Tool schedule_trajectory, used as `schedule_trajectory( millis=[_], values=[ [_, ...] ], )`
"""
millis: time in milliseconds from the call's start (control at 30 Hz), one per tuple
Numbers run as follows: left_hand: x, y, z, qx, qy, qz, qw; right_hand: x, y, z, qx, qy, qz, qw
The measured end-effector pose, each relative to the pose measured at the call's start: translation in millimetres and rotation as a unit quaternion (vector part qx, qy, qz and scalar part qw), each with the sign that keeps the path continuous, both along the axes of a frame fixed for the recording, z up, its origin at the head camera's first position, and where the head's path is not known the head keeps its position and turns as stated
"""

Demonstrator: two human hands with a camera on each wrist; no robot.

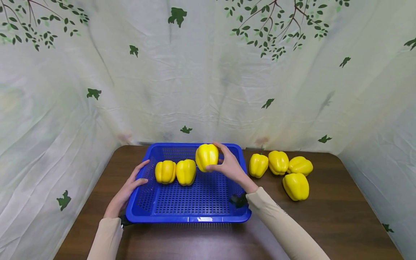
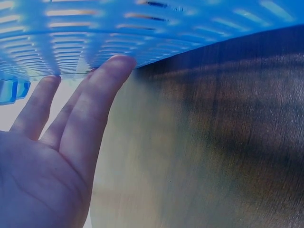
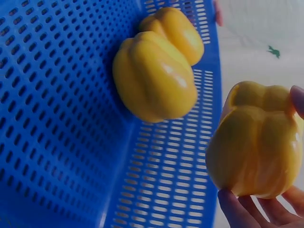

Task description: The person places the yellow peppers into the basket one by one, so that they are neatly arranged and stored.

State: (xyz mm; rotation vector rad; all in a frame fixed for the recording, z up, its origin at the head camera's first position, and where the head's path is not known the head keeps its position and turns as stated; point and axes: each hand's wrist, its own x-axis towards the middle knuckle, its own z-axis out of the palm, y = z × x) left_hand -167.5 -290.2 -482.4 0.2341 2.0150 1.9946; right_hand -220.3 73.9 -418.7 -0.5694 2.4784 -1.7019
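Observation:
My right hand (image 1: 230,167) grips a yellow bell pepper (image 1: 207,157) between thumb and fingers, held over the back right part of a blue plastic basket (image 1: 195,219). In the right wrist view this bell pepper (image 3: 256,142) appears beside the perforated basket wall. Two more yellow bell peppers, the left one (image 1: 165,172) and the right one (image 1: 186,172), lie side by side inside the basket, towards its back left. My left hand (image 1: 128,187) rests on the basket's left side, fingers extended. The left wrist view shows fingertips (image 2: 122,61) against the slotted outer wall.
Right of the basket, several yellow bell peppers (image 1: 278,163) lie grouped on the brown wooden table (image 1: 338,216). The basket stands near the table's back edge. A pale curtain (image 1: 208,79) with leaf prints hangs behind and along both sides.

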Motion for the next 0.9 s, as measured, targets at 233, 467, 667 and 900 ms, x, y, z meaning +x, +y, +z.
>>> schedule_trajectory(
  millis=[233, 467, 667, 900],
  values=[
    [-0.8, 1.7, 0.2, 0.003, 0.004, -0.004, 1.0000, -2.9, -8, -15.0, 0.015, -0.019, -0.025, 0.9994],
    [-0.9, 3.0, 0.3, -0.003, 0.004, -0.001, 1.0000, -3.3, -14, -24.0, 0.048, -0.024, -0.045, 0.9975],
    [-0.7, 1.1, -0.9, -0.001, -0.001, 0.001, 1.0000, -5.5, -19, -28.4, 0.072, -0.013, -0.049, 0.9961],
    [-1.3, -0.9, -1.8, 0.002, -0.008, 0.004, 1.0000, -9.0, -22, -34.4, 0.091, -0.024, -0.045, 0.9946]
  ],
)
